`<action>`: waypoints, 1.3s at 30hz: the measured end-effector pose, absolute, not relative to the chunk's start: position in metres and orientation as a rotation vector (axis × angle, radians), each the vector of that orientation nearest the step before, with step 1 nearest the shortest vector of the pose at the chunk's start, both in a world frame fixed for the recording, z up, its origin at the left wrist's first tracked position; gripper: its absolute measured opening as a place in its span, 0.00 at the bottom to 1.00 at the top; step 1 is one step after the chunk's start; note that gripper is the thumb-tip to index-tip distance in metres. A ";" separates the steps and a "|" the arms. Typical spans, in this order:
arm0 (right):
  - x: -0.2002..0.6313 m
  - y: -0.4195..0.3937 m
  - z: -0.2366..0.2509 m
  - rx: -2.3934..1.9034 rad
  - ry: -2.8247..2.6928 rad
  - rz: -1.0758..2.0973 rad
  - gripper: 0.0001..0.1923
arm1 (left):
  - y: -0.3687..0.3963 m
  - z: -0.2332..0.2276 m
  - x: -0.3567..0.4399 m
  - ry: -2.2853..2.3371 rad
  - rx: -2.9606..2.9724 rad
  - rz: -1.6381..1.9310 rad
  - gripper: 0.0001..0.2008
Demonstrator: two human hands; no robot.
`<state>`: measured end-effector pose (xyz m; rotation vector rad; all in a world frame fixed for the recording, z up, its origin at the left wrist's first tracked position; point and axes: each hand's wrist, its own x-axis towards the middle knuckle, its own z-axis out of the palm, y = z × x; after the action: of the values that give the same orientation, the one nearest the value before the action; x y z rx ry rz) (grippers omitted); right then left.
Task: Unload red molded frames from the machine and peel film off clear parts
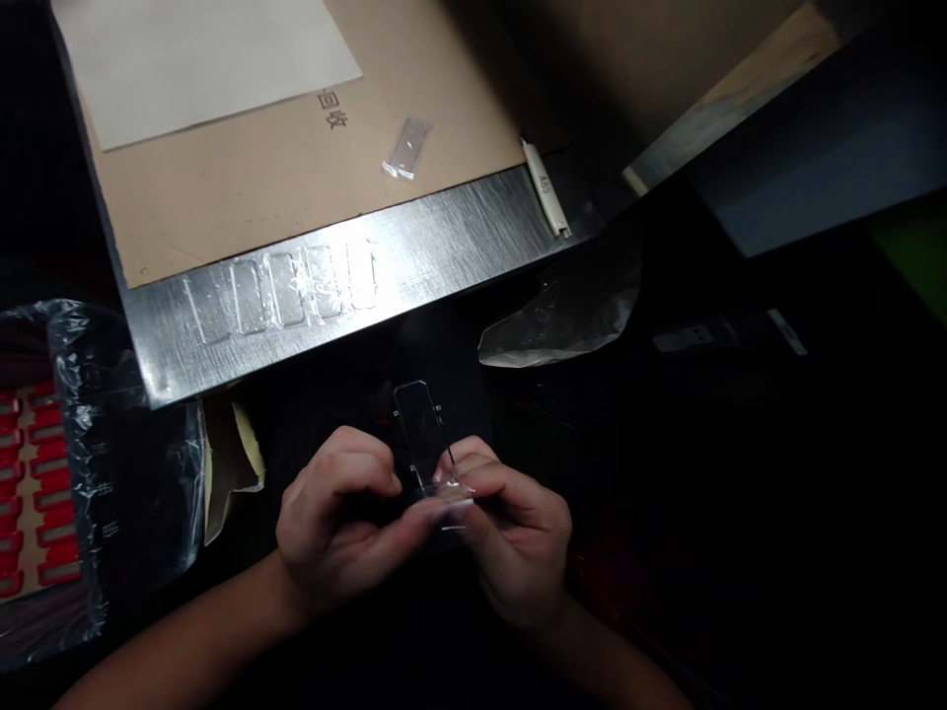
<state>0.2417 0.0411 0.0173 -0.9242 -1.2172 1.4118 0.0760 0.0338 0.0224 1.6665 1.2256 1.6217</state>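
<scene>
A small clear rectangular plastic piece (pixel 421 437) stands tilted below the counter's near edge, pinched at its lower end between both hands. The left hand (pixel 336 523) grips it with thumb and curled fingers (pixel 370 473); the right hand (pixel 514 537) clamps its fingers on the same end. On the brushed-steel counter (pixel 459 232), a row of clear plastic pieces (pixel 285 291) lies along the near edge, beside brown cardboard (pixel 296 168). A white pen (pixel 546 187) rests at the counter's right corner.
</scene>
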 end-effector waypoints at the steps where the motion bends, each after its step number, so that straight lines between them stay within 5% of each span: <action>1: 0.242 0.041 0.017 -0.915 -1.232 1.403 0.04 | 0.033 0.021 0.076 1.231 1.619 1.614 0.18; 15: 0.243 0.048 0.013 -0.845 -1.426 1.338 0.11 | 0.035 0.016 0.071 1.020 0.586 1.132 0.27; 39: 0.246 0.054 -0.002 -0.836 -1.660 1.272 0.14 | 0.043 0.017 0.072 0.678 -0.214 0.947 0.19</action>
<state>0.2461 0.0538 -0.0020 -0.8365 -1.6603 1.2716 0.0716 0.0429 0.0168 -0.2138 0.6779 0.9467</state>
